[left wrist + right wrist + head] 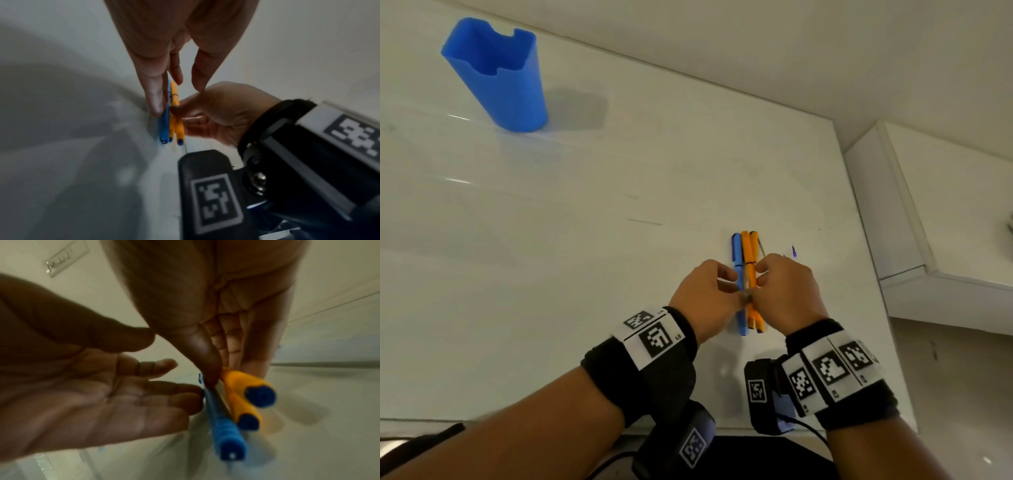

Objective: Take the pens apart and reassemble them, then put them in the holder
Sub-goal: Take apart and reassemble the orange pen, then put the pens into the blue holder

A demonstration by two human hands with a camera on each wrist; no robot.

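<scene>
Blue holder [496, 77] stands upright at the far left of the white table [619, 171], well apart from the pens and both hands.

Left hand [703, 296]: positioned at the left flank of the pen group, wrist raised. The left wrist view shows its fingers [153, 94] extended downward, one fingertip against the blue pen. The right wrist view shows the palm open, fingers only slightly bent and closed on nothing. Grip: wide, in contact with the blue pen and not clasping it.

Pens: three lie side by side on the table between the hands, running away from the person, touching or nearly so. Blue pen [738, 284] lies leftmost. First orange pen [748, 274] lies in the middle. Second orange pen [756, 250] lies rightmost. Both orange pens carry dark blue end plugs, seen in the right wrist view [260, 396]. None is in the holder.

Right hand [786, 291]: placed over the right flank of the group. Thumb tip [207, 368] comes down at the gap between the blue pen and the orange pens; the remaining fingers are bent behind the orange pens. Grip: narrow; whether it actually pinches a pen cannot be told.

A thin grey rod [761, 247] lies just right of the orange pens. A small blue piece [794, 251] lies further right on the table.
</scene>
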